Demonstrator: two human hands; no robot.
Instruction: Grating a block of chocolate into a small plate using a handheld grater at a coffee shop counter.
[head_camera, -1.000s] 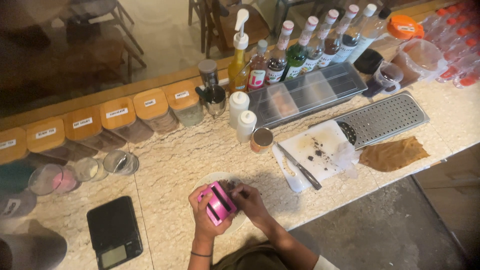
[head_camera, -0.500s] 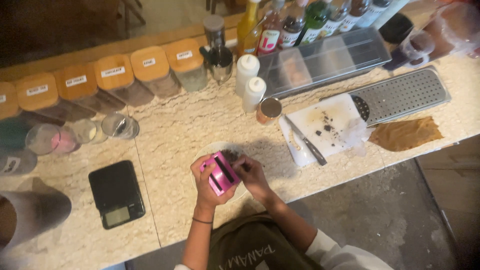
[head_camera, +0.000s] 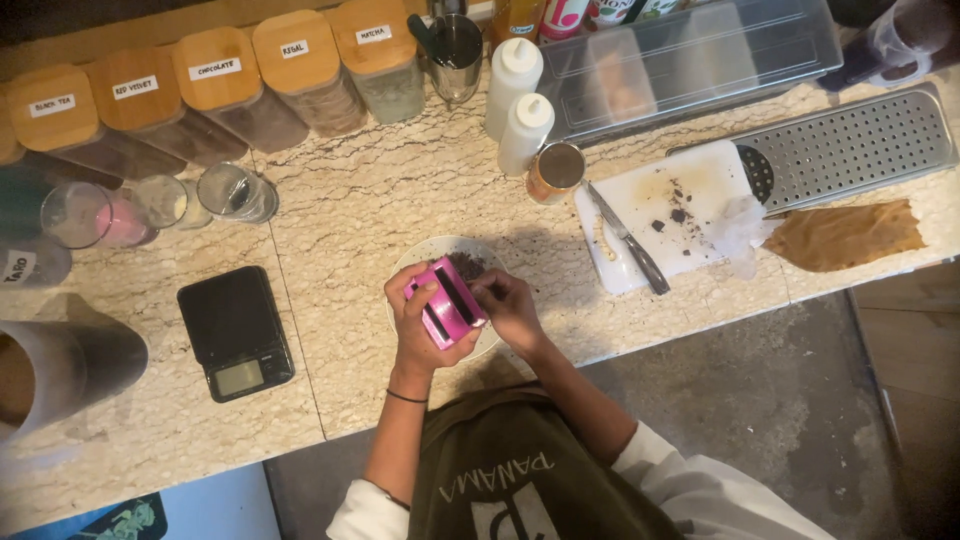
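My left hand (head_camera: 420, 335) grips a small pink grater (head_camera: 447, 303) with dark slots, held tilted over a white plate (head_camera: 407, 268) on the marble counter. My right hand (head_camera: 510, 305) presses against the grater's right side with fingers closed on a small dark piece that is mostly hidden. Dark shavings (head_camera: 465, 265) lie on the plate just beyond the grater.
A black scale (head_camera: 235, 332) sits to the left. A white cutting board (head_camera: 660, 205) with a knife (head_camera: 627, 238) and dark crumbs lies to the right, beside a perforated metal tray (head_camera: 850, 145) and brown cloth (head_camera: 845, 235). Lidded jars (head_camera: 215, 85), squeeze bottles (head_camera: 512, 85) and cups (head_camera: 235, 192) line the back.
The camera has moved closer and lower over the counter. Both hands stay together at the pink grater over the plate, with only small movement.
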